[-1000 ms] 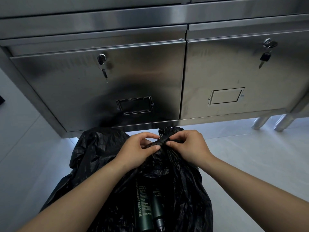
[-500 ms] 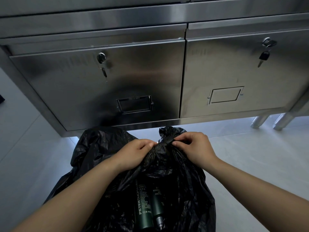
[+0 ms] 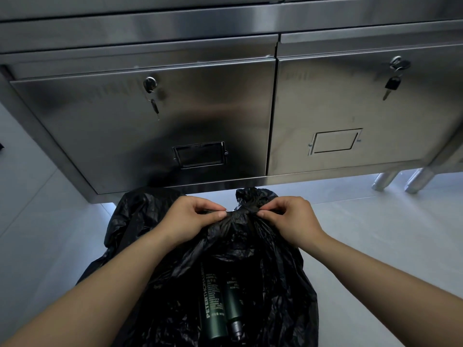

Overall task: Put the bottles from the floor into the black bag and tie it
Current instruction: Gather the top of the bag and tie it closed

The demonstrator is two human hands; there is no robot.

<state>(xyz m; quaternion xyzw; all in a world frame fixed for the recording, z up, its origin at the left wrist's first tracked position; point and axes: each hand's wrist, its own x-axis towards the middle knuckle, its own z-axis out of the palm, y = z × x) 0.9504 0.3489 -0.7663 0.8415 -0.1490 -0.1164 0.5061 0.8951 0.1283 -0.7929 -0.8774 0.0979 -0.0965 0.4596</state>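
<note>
I see left hand point(image 3: 189, 219) and right hand point(image 3: 288, 219) pinching the black bag point(image 3: 253, 249) beside its knot point(image 3: 245, 213); bottles point(image 3: 213, 309) lie inside; cabinet point(image 3: 200, 116) edge just behind, open floor point(image 3: 375, 236) to bag's right.

Pairs of almost everything, and a single bag.
Two hands are showing, left hand point(image 3: 190, 219) and right hand point(image 3: 295, 219); one black bag point(image 3: 280, 284) is holding two bottles, taller bottle point(image 3: 213, 309) and shorter bottle point(image 3: 233, 296). Two steel drawers, left drawer point(image 3: 150, 126) and right drawer point(image 3: 350, 108), are each carrying one key point(image 3: 392, 83) and one label frame point(image 3: 334, 141); two metal legs point(image 3: 384, 180) are standing behind.
</note>
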